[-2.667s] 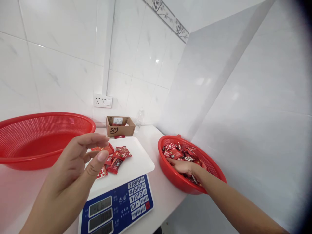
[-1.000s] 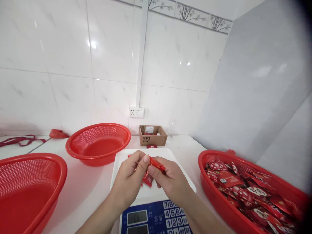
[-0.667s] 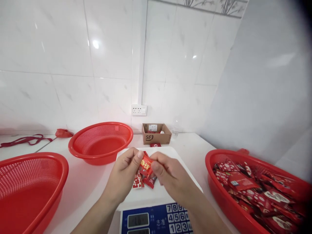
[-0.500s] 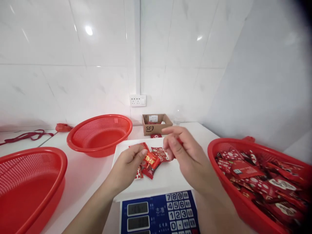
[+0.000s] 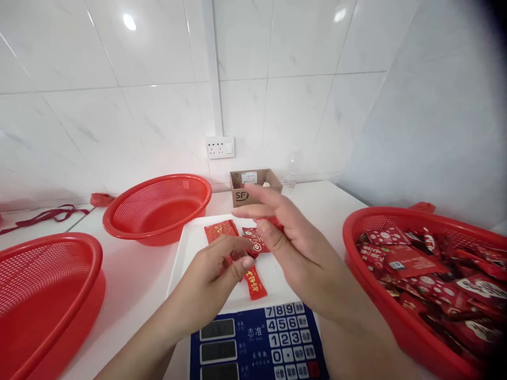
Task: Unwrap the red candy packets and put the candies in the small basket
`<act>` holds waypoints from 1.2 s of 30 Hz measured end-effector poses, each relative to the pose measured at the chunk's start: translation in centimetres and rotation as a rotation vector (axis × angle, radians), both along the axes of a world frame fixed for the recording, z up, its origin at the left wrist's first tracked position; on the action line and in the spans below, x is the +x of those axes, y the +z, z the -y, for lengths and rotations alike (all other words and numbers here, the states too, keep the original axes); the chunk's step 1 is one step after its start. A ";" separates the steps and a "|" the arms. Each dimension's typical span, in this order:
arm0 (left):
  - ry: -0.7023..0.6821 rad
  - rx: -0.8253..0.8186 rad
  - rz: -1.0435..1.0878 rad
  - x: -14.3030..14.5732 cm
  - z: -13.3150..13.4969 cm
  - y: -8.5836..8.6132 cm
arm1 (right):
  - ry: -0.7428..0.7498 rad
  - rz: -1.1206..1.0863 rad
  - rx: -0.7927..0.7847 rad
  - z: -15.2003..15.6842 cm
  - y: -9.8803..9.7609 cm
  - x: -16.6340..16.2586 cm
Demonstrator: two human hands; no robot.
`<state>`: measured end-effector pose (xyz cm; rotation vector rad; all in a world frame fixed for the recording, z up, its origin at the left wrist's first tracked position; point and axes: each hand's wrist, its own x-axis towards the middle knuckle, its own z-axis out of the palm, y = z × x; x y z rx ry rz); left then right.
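Observation:
Over the white pan (image 5: 186,264) of a weighing scale, my left hand (image 5: 206,279) is loosely curled, its thumb and index fingertips apart. Just below its thumb a small red packet with gold characters (image 5: 255,284) rests on the pan. My right hand (image 5: 301,248) is higher and to the right, with a small red packet (image 5: 273,222) pinched by the thumb and mostly covered; its upper fingers stretch left. A flat red packet (image 5: 221,229) lies at the back of the pan, and a patterned red packet (image 5: 257,244) lies between the hands, partly hidden.
At the right stands a red basket (image 5: 352,227) full of red packets. Two red mesh baskets, one near (image 5: 93,264) and one farther back (image 5: 158,235), stand at the left. Behind the scale are a cardboard box (image 5: 237,198) and a clear bottle (image 5: 291,169). The blue keypad panel (image 5: 255,343) is in front.
My left hand has let go of the gold-lettered packet, which now lies lower on the pan. My right hand has moved slightly left, its fingers stretched farther. The view has shifted a little.

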<state>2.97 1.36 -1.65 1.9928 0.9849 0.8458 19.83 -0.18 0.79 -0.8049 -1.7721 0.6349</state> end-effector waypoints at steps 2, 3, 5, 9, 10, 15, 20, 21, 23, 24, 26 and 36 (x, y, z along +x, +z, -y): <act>-0.118 -0.111 0.205 0.1 0.6 0.4 | 0.104 -0.004 -0.046 0.1 -0.4 -0.7; -0.151 -0.141 0.287 0.1 0.8 0.5 | 0.147 -0.014 -0.074 0.2 -0.6 -1.0; -0.171 -0.161 0.396 0.3 1.2 0.5 | 0.212 -0.043 -0.123 0.2 -1.0 -1.5; -0.118 -0.156 0.471 0.3 1.2 0.3 | 0.276 -0.106 -0.199 0.0 -1.2 -1.8; -0.105 -0.152 0.478 0.2 1.2 0.3 | 0.279 -0.122 -0.215 0.0 -1.1 -1.7; -0.100 -0.120 0.412 -0.7 1.3 0.5 | 0.169 -0.125 -0.265 -0.4 -0.4 -1.0; -0.145 -0.114 0.363 -1.0 1.6 0.7 | 0.225 -0.041 -0.300 0.0 0.3 -0.7; -0.144 -0.120 0.358 -1.0 1.6 0.7 | 0.219 -0.031 -0.286 0.1 0.4 -0.7; -0.131 -0.126 0.353 -1.0 1.6 0.7 | 0.197 -0.012 -0.252 0.3 0.5 -0.7; -0.125 -0.130 0.350 -1.0 1.7 0.7 | 0.186 -0.006 -0.230 0.3 0.6 -0.7; -0.119 -0.141 0.346 -1.0 1.7 0.6 | 0.161 -0.002 -0.193 0.3 0.6 -0.7; -0.087 -0.153 0.336 -1.0 1.7 0.8 | 0.055 -0.073 -0.102 -0.1 0.1 -0.5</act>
